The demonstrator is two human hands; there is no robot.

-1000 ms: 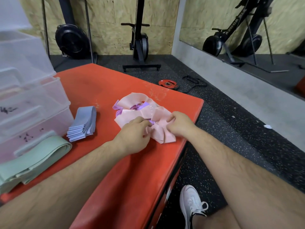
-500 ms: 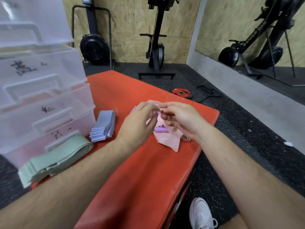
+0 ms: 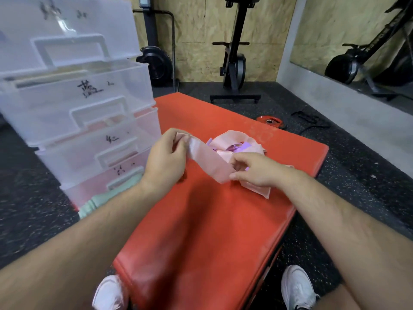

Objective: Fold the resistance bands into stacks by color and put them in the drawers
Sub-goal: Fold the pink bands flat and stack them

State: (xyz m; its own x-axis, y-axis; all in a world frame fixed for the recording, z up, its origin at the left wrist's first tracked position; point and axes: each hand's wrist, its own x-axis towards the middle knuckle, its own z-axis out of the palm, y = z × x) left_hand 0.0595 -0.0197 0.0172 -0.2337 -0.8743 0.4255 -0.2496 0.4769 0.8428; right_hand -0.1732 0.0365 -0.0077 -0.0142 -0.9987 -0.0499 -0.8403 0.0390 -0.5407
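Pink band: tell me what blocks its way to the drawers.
Nothing lies between the pink band, held by the left hand and right hand, and the drawers. The drawer fronts look closed, and the green stack sits against the lowest one.

Soft even indoor light, wide-angle edge warping

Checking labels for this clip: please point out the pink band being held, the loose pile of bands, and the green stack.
pink band (image 3: pixel 207 161), head view, middle of the stretched strip.
pile of bands (image 3: pixel 237 143), head view, pink top fold.
green stack (image 3: pixel 96 201), head view, visible end beside the drawers.
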